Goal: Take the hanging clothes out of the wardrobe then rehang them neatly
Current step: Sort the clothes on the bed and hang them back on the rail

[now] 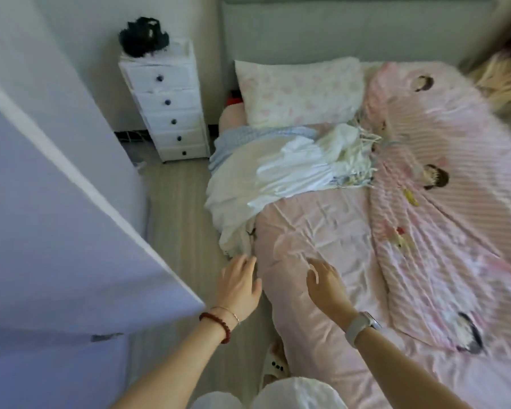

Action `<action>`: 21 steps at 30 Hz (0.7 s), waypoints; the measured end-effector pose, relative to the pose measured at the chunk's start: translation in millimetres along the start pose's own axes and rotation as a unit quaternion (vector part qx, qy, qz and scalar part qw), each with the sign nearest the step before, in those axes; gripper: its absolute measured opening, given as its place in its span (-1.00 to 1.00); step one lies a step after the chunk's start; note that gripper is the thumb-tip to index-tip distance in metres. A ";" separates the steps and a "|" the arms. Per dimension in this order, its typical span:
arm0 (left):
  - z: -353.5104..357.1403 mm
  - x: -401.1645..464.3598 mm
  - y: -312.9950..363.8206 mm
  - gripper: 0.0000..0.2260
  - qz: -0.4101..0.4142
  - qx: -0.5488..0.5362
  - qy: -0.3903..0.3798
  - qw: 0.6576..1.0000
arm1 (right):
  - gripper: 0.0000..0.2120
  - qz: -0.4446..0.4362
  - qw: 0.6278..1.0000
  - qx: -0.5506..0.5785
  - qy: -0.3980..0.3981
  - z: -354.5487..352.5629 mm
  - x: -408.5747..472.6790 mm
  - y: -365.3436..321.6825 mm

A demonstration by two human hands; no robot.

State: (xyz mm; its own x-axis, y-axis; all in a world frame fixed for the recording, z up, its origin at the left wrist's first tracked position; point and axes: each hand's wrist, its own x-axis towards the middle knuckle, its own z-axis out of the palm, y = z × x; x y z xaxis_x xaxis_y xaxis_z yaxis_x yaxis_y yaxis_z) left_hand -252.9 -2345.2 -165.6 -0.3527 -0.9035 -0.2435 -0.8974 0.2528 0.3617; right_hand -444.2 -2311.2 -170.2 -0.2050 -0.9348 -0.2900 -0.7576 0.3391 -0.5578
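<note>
White and pale-blue clothes point(281, 169) lie on a pink bedsheet point(322, 231) beside a pink-striped cartoon-printed quilt point(443, 219) and white drawers point(171, 104).

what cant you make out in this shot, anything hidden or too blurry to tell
Head view only:
- Wardrobe interior: hidden behind the white door panel filling the left side.
- Pile of pale clothes on the bed: garments overlap, so their count and kinds are unclear; the hangers are blurred.
- Striped pink quilt: motion blur smears its printed figures.
- Dark item on the drawer unit: too small to identify.
- Left hand and right hand: open, contact with the bedding unclear.
</note>
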 end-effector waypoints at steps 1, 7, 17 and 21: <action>-2.0 23.4 17.3 -0.55 0.020 0.011 0.004 1.000 | -0.62 0.014 1.000 0.012 0.013 -17.3 9.8 14.8; -20.4 141.8 107.7 -0.57 0.121 0.053 0.015 0.991 | -0.63 0.091 0.990 0.053 0.089 -102.3 60.8 76.4; -14.0 307.8 150.8 -0.64 0.159 0.082 -0.038 0.983 | -0.63 0.160 0.977 0.081 0.111 -150.3 180.5 119.0; 2.4 402.3 144.5 -0.57 0.140 0.099 -0.071 0.983 | -0.63 0.188 0.973 0.082 0.109 -155.8 264.3 131.1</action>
State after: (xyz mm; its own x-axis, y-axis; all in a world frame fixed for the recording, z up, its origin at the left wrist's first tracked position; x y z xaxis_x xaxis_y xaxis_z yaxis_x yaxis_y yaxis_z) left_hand -525.0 -2671.3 -213.5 -0.6148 -0.7342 -0.2880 -0.7883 0.5604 0.2540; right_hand -694.2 -2530.2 -198.8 -0.5880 -0.7358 -0.3359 -0.4982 0.6566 -0.5662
